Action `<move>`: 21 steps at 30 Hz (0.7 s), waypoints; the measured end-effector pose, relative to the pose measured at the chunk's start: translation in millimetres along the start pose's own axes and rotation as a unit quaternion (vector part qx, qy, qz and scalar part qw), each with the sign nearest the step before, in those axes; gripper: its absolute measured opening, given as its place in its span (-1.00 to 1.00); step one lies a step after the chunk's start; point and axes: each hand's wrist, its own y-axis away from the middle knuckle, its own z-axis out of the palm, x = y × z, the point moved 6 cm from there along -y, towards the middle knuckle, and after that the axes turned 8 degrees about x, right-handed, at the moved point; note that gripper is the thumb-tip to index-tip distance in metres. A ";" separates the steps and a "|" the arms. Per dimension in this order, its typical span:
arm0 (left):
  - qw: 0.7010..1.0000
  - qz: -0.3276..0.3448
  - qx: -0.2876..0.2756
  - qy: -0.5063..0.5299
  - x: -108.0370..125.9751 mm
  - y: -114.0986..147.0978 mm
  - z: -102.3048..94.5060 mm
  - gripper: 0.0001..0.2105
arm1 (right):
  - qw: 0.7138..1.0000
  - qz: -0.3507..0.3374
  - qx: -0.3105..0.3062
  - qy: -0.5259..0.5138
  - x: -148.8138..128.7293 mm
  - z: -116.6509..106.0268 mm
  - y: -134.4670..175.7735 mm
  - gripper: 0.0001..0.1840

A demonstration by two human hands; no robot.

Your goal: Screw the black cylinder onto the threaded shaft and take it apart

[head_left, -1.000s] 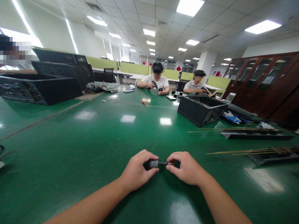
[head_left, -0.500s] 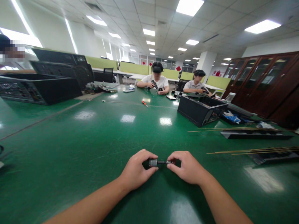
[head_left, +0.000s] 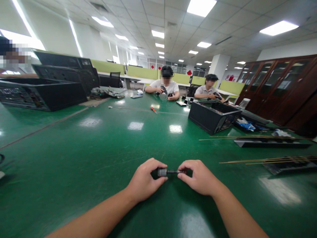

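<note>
Low over the green table, my left hand is closed round a small grey metal cylinder with thumb and fingers. From the cylinder a thin dark shaft points right; the whole looks like a small motor, lying level. My right hand pinches the far end of that shaft between thumb and fingertips. Part of the cylinder's left end is hidden in my left hand, and fingers cover some of the shaft tip.
Several thin brass-coloured rods and dark metal channels lie at right. Behind stands a black computer case. An orange screwdriver rests mid-table. More cases are at left. Two people work opposite; another is at far left.
My right hand has shifted very slightly to the right at the shaft's end. My left hand and the cylinder stay in place.
</note>
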 end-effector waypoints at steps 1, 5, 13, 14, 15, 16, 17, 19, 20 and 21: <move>1.000 0.000 0.000 0.000 0.0 -0.1 -0.2 -0.75 | 1.000 0.001 0.000 0.000 0.2 -0.1 0.1 -0.93; 1.000 -0.004 0.001 0.001 -1.2 0.3 -0.7 -0.75 | 1.000 0.003 0.001 0.000 0.6 -0.9 -0.1 -0.93; 1.000 -0.009 0.002 0.002 -2.8 0.5 -0.9 -0.74 | 1.000 0.006 0.004 0.005 2.3 -2.6 -0.1 -0.93; 1.000 -0.012 0.003 0.002 -3.0 0.3 -1.1 -0.74 | 1.000 0.007 0.005 0.006 3.0 -2.6 0.0 -0.93; 1.000 -0.015 0.003 0.002 -3.2 0.0 -1.3 -0.74 | 1.000 0.008 0.005 0.007 3.7 -2.5 0.1 -0.93; 1.000 -0.015 0.003 0.003 -3.2 -0.2 -1.5 -0.74 | 1.000 0.009 0.004 0.006 4.3 -2.4 0.2 -0.93; 1.000 -0.015 0.003 0.005 -3.0 -0.3 -1.6 -0.75 | 1.000 0.009 0.003 0.006 4.7 -2.4 0.3 -0.92; 1.000 -0.012 0.005 0.008 -2.6 -0.6 -1.9 -0.75 | 1.000 0.010 0.004 0.005 5.1 -2.9 0.4 -0.92; 1.000 -0.010 0.005 0.009 -2.4 -0.7 -2.0 -0.75 | 1.000 0.009 0.004 0.004 5.1 -3.2 0.4 -0.92; 1.000 -0.009 0.006 0.009 -2.3 -0.7 -2.1 -0.75 | 1.000 0.009 0.004 0.004 5.0 -3.4 0.4 -0.92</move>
